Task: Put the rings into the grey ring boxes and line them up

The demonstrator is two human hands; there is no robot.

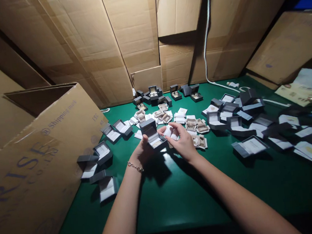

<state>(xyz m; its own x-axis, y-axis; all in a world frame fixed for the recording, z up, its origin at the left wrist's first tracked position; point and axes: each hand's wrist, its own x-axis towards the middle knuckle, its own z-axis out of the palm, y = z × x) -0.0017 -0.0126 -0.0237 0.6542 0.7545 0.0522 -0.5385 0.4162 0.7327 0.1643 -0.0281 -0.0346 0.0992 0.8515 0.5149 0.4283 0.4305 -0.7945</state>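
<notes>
My left hand (144, 150) grips an open dark grey jewellery box (152, 134) from below, its lid standing up and a cream lining showing inside. My right hand (181, 141) pinches a small white padded piece (170, 131) just beside the box, with the fingertips close to the box's edge. A chain bracelet (135, 167) circles my left wrist. Loose cream inserts (199, 141) and white cards (179, 116) lie just beyond my right hand. What the white piece holds, if anything, is hidden by my fingers.
Several open grey boxes (249, 146) and white papers cover the green work mat (165, 205). A large printed cardboard carton (50, 150) leans in at the left. Cardboard sheets (136, 33) line the back, and a white cable (206, 44) runs down to the mat.
</notes>
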